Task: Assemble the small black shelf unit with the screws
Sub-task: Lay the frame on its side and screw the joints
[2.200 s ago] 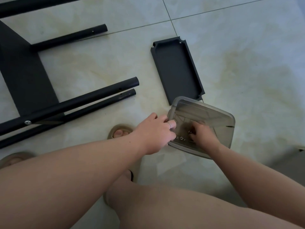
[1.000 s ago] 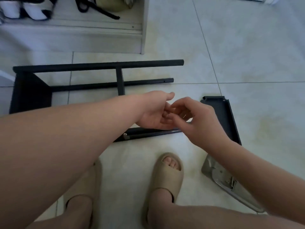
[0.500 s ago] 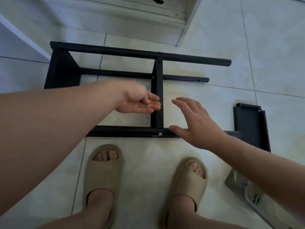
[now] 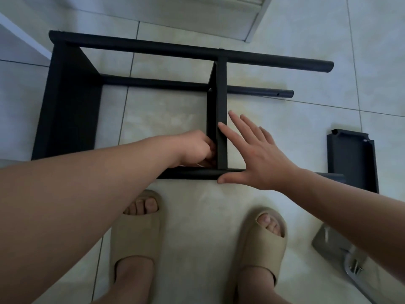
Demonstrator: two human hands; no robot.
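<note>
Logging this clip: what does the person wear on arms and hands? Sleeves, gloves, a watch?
No sleeves show: both forearms are bare to the frame edge. The left hand and right hand have no gloves, watch or bracelet. No ring shows on the right hand; the left's fingers are mostly hidden.

The fingertips of my left hand [image 4: 195,148] were tucked behind the middle shelf panel [image 4: 221,119], so I couldn't tell whether they pinched a screw. My forearms covered stretches of the near pole [image 4: 192,173] and the loose tray's [image 4: 350,159] lower end. The clear container [image 4: 326,240] ran off the lower right edge, its metal bits [image 4: 356,268] too small to name.
</note>
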